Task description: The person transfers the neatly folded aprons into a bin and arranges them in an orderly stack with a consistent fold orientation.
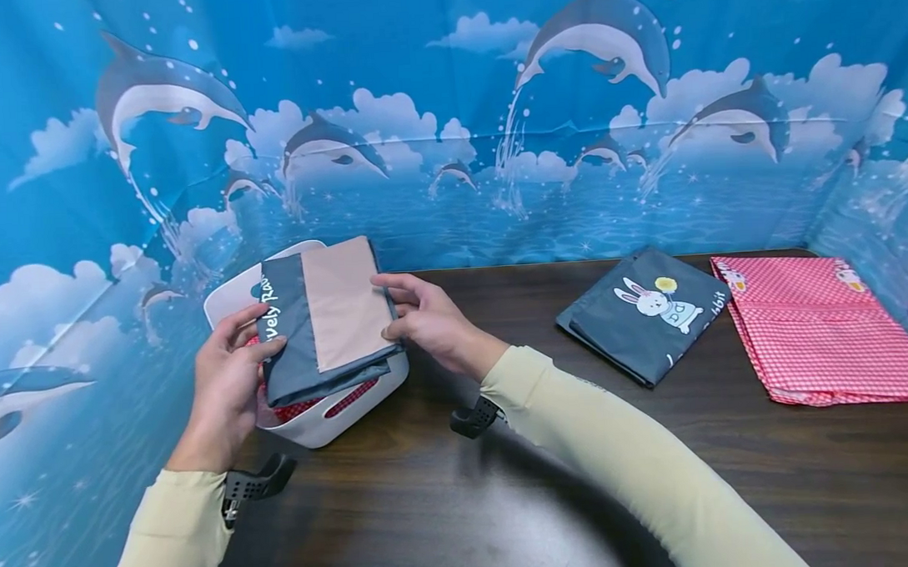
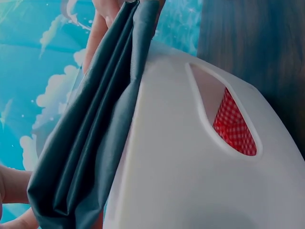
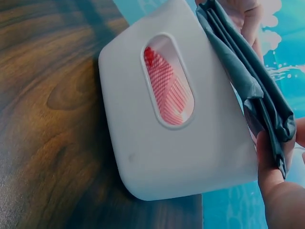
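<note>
Both hands hold a folded dark blue-grey cloth (image 1: pixel 290 364) over a white plastic basket (image 1: pixel 316 430). It has a beige-pink panel and white lettering on top; its stacked folds show in both wrist views. My left hand (image 1: pixel 228 379) grips the left edge, with the thumb on top. At the right edge, my right hand (image 1: pixel 444 330) pinches the cloth between thumb and fingers. Beneath it, red-and-white checked cloth (image 3: pixel 167 90) lies inside the basket, visible through the oval handle hole. How far the folded cloth is above the basket's contents is hidden.
On the dark wooden table (image 1: pixel 506 498), a folded dark cloth with a rabbit print (image 1: pixel 643 314) lies right of the basket. Beyond it is a folded red-and-white checked cloth (image 1: pixel 831 333). A dolphin-print curtain (image 1: pixel 434 151) hangs behind the table and along the left.
</note>
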Tool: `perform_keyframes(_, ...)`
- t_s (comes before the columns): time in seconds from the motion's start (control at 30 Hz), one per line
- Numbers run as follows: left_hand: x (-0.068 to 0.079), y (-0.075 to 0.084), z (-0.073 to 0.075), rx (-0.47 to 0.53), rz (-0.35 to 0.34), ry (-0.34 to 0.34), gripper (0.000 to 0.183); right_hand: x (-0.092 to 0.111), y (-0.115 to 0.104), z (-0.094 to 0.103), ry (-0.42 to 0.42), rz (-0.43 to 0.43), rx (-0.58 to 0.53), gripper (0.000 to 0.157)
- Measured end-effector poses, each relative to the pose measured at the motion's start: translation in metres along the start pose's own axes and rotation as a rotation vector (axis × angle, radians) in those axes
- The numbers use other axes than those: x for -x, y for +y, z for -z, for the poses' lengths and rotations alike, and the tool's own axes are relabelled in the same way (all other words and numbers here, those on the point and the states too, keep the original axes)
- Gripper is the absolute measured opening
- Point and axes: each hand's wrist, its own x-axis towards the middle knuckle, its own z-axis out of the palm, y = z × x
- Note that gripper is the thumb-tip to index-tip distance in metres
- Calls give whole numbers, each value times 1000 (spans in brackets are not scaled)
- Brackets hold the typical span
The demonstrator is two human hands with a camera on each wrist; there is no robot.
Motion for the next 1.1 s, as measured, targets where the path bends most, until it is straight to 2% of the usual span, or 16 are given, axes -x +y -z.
perform_keyframes(0.37,-4,-3,1,-39,13,8,60,2,-1,-5,20,16,154,66)
perform_keyframes(0.7,-5,-6,5,-32,44,-7,62,-2,-5,-8,39,-9,201,68)
perform_keyframes(1.1,-11,-6,13,22,74,17,63,-11,-10,-16,42,-19,198,69)
